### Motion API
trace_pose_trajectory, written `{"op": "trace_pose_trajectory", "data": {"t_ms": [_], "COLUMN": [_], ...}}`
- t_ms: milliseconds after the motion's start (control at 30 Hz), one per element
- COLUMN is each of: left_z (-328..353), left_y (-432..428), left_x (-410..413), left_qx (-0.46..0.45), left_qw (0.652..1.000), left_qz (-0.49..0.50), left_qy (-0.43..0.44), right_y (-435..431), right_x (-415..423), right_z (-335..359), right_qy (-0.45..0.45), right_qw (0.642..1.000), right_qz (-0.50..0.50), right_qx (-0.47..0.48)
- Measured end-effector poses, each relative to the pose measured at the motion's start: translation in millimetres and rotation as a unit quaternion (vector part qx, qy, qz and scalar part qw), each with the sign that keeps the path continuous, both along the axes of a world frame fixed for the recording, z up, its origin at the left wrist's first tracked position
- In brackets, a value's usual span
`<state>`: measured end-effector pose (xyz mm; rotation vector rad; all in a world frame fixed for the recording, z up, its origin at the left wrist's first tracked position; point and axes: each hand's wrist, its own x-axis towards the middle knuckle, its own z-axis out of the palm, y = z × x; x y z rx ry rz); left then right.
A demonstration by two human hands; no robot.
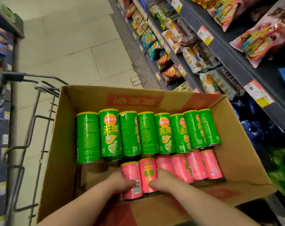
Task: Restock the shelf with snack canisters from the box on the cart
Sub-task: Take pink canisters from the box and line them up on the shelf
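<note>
Left hand (122, 181) curls over end pink canister (131, 170); right hand (163, 179) curls over second pink canister (147, 170). Best lifted straight up, clear of cardboard box (65, 144) wall.

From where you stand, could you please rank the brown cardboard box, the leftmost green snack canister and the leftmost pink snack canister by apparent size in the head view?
1. Brown cardboard box
2. Leftmost green snack canister
3. Leftmost pink snack canister; the left hand covers part, so this placing is less sure.
</note>
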<state>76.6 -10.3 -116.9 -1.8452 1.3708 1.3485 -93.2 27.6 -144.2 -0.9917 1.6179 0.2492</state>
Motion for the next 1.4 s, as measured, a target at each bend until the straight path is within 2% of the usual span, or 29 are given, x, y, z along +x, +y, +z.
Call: {"op": "trace_pose_trajectory", "data": {"t_ms": [100,400,567,667,767,867,1067,1233,1400], "left_z": [-8,-24,-20,-22,-20,-21,-6,12,25], "left_y": [3,9,5,5,4,2,1,2,2], "left_x": [-2,-4,-5,-5,-8,-8,-14,-42,-77], "left_qx": [0.003,-0.011,0.001,0.032,0.097,0.124,0.122,0.102,0.028], "left_qw": [0.998,0.987,0.980,0.968,0.947,0.948,0.957,0.968,0.971], "left_qz": [0.061,0.157,0.199,0.245,0.292,0.276,0.249,0.184,0.123], "left_qy": [0.015,0.032,0.024,0.040,0.094,0.101,0.088,0.138,0.205], "right_y": [-4,-8,-10,-9,-13,-20,-19,-5,17], "right_x": [2,22,18,12,2,-11,-36,-60,-79], "right_z": [-7,-16,-17,-12,-3,12,43,59,71], "right_qy": [0.012,0.026,0.013,-0.007,-0.037,-0.045,-0.059,-0.042,-0.020], "right_qw": [1.000,0.998,0.995,0.989,0.978,0.978,0.979,0.966,0.946], "right_qz": [-0.018,-0.052,-0.088,-0.129,-0.182,-0.177,-0.158,-0.239,-0.324], "right_qx": [0.007,0.005,0.034,0.072,0.099,0.099,0.116,0.087,-0.002]}}
